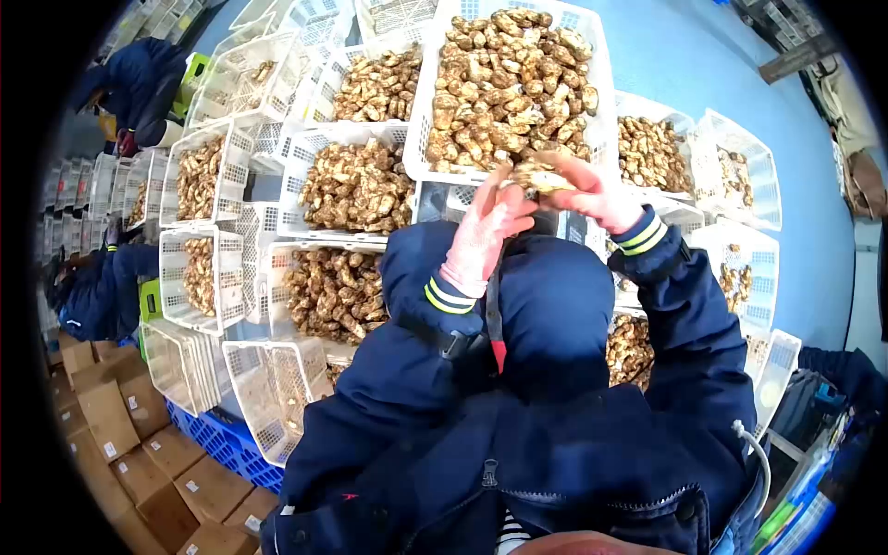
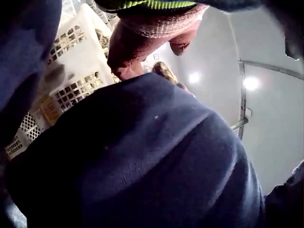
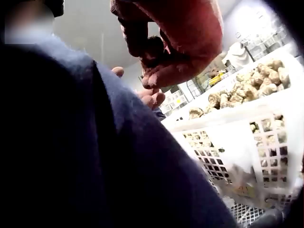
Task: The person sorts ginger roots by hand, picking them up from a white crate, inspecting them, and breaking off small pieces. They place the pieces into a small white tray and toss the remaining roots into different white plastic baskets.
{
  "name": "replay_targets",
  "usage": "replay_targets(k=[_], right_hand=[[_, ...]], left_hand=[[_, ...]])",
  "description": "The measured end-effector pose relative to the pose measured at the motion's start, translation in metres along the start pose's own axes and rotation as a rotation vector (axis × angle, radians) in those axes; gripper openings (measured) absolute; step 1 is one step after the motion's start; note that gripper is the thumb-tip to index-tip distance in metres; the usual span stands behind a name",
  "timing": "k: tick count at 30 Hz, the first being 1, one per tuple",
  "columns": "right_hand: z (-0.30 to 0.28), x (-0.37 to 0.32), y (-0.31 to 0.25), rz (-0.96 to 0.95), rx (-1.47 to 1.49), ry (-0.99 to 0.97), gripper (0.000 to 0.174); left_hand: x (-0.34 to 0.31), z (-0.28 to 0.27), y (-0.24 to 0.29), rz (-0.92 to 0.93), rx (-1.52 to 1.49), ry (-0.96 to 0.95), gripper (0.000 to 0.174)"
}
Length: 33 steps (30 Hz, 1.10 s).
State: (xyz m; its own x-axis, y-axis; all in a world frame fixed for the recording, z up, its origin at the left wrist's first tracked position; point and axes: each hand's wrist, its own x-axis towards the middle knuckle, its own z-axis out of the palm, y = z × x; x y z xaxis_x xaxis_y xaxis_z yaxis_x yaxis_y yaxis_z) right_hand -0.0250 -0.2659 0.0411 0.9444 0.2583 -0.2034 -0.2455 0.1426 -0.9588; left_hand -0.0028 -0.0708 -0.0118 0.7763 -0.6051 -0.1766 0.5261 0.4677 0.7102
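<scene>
Both hands meet at the near edge of a large white basket heaped with brown, knobbly mushroom-like pieces. The right hand, in a pinkish glove, pinches one pale-and-brown piece between thumb and fingers. Beside that piece, the left hand has its fingers spread and partly bent; whether it touches the piece is unclear. In the left wrist view the left hand is near the piece, partly hidden by a dark sleeve. The right wrist view shows the right hand with bent fingers.
White baskets of similar pieces stand left and right of the large one. Cardboard boxes lie at lower left, by a blue crate. Two other people in dark clothing are at the far left.
</scene>
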Motion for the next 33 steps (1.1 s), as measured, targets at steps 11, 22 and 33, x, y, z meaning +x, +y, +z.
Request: replay_targets(k=[11,22,33], right_hand=[[0.035,0.017,0.004,-0.447,-1.280,0.229,0.040],[0.024,0.005,-0.016,0.141,-0.873,0.161,0.035],[-0.048,0.155,-0.074,-0.217,-1.254,0.495,0.059]], left_hand=[[-0.006,0.004,0.011,0.190,0.165,0.226,0.046],[-0.007,-0.009,0.012,0.019,0.192,0.152,0.036],[-0.015,-0.052,-0.006,-0.108,-0.092,0.222,0.036]])
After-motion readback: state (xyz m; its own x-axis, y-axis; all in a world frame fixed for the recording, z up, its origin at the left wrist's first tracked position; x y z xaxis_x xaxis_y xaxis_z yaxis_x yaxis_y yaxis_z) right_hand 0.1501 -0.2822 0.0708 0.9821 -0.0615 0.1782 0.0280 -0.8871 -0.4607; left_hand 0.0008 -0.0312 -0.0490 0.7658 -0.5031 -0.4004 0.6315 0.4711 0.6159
